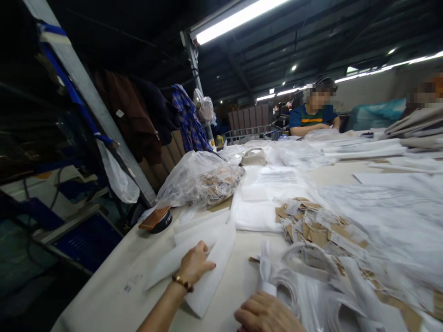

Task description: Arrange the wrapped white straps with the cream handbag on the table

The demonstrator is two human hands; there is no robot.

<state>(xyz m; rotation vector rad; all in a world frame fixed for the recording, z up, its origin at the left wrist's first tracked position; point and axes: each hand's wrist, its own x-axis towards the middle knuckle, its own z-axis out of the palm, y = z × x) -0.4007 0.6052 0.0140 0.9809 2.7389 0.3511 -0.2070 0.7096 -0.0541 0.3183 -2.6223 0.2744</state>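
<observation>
My left hand [195,265], with a beaded bracelet [182,282] at the wrist, rests on thin white sheets [211,286] that lie fanned out on the table. Its thumb stands apart from the bent fingers, and the sheets are under it. At the bottom edge, my right hand [266,313] is closed with its fingers curled down. Whatever it may hold is hidden beneath it. Just beyond it are a white strip [266,267] and rolled white bands [287,288]. Brown cardboard tags with strings [311,226] lie heaped farther right.
A clear plastic bag [194,177] full of strung tags stands behind the sheets, beside folded white fabric [256,216]. A phone in a brown case [155,218] lies on a dark round object at the left table edge. A person [313,115] sits across the table.
</observation>
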